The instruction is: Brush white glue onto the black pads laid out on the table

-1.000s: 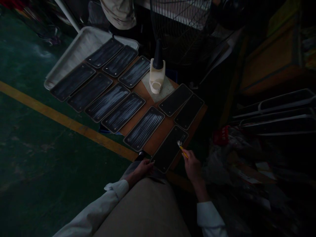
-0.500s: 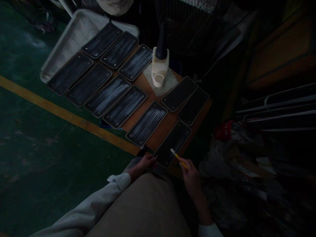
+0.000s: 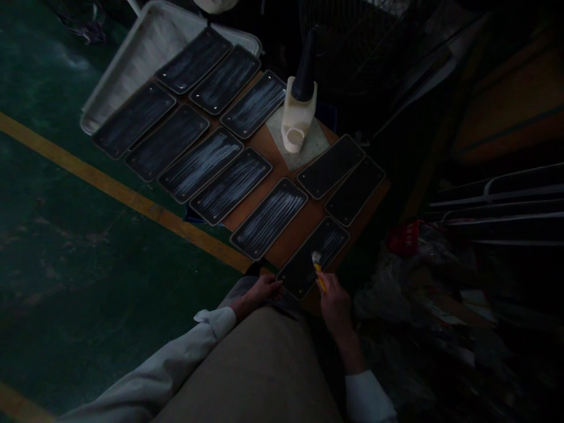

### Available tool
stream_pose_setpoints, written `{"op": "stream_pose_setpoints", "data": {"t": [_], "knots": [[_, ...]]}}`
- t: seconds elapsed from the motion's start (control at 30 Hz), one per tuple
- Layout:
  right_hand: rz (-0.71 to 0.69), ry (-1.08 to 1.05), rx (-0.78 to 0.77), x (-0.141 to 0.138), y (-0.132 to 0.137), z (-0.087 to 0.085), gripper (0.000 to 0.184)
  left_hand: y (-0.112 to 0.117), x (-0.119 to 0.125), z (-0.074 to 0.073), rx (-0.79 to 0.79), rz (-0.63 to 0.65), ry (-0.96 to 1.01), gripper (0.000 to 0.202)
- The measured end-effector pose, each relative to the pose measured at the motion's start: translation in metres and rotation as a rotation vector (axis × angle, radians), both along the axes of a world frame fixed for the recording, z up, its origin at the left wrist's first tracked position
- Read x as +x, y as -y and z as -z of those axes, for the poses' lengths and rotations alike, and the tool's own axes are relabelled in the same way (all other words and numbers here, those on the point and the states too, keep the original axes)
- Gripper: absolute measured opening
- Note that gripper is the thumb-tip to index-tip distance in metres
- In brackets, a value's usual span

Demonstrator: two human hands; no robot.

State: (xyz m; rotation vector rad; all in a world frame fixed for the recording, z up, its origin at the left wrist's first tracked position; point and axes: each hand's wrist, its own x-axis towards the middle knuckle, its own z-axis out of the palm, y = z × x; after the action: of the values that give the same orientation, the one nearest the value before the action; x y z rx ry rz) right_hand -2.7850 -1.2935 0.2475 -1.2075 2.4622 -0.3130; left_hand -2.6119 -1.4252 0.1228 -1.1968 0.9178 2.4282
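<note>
One black plate (image 3: 303,267), nearest on the bench (image 3: 292,235), is touched at its corner by the left hand (image 3: 261,290), pinch unclear; the yellow-handled brush (image 3: 318,267) gripped by the right hand (image 3: 335,302) is best drawn lengthwise

Left hand (image 3: 264,288) perhaps touched the nearest plate (image 3: 303,265), too dim to tell; bottom edge cut off both sleeves (image 3: 369,397).

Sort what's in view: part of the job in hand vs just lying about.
In the job:
brush in the right hand
black plate beneath it, left hand at its corner
other black plates, several white-streaked
likely the pale container with dark top

Apparently lying about:
red packaging
crumpled wrapping
</note>
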Motion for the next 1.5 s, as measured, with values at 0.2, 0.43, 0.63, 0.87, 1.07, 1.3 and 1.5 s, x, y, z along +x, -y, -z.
{"op": "stream_pose_setpoints", "data": {"t": [0.2, 0.43, 0.63, 0.87, 1.07, 1.3, 1.5], "knots": [[-0.057, 0.251, 0.058, 0.070, -0.024, -0.020, 0.026, -0.002, -0.002, 0.001, 0.014, -0.015, 0.023, 0.041], [0.108, 0.152, -0.153, -0.018, 0.015, -0.033, 0.024, 0.001, 0.004, 0.001, 0.007, 0.007, -0.049, 0.045], [0.076, -0.163, -0.170, -0.088, 0.054, -0.005, 0.030, 0.005, 0.005, -0.004, -0.007, 0.021, -0.046, 0.041], [-0.068, 0.005, -0.004, -0.010, 0.032, 0.001, 0.031, 0.010, 0.001, -0.014, 0.054, -0.020, -0.030, 0.043], [-0.097, 0.294, 0.044, 0.061, 0.007, -0.023, 0.025, 0.011, 0.000, -0.013, 0.055, -0.004, -0.032, 0.041], [0.068, 0.073, -0.136, -0.030, 0.052, -0.021, 0.028, 0.015, 0.000, -0.012, 0.061, 0.027, -0.033, 0.041], [-0.004, 0.084, -0.028, -0.005, 0.045, -0.002, 0.032, 0.020, 0.000, -0.011, 0.076, 0.050, -0.034, 0.040]]}}
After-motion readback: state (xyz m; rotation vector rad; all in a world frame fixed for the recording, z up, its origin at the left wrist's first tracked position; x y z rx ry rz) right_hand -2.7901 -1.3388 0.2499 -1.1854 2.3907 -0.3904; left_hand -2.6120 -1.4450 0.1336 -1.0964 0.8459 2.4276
